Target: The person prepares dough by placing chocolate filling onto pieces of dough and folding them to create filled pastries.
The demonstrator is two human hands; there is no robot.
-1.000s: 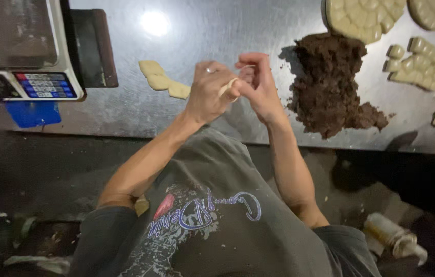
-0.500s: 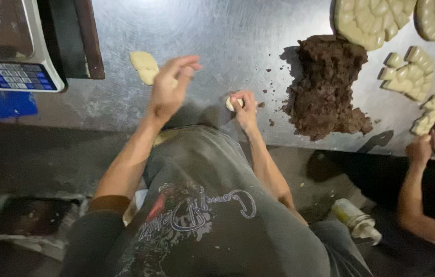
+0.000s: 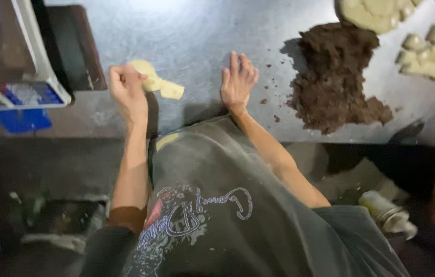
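Dough (image 3: 156,84): laid pale on the steel table (image 3: 191,36), touching the left hand (image 3: 127,87).
Left hand: curled shut; grip not discernible.
Right hand (image 3: 238,82): pressed flat, fingers spread, beside brown filling (image 3: 335,87).

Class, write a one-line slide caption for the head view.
Left hand by pale dough pieces, right hand flat on steel table beside brown filling mound.

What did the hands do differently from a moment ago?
The two hands were together, pinching a small piece of dough. Then they split up: the left hand went out to the pale dough pieces, and the right hand now lies flat on the metal table. The brown filling pile and the dough pieces farther right stayed put.
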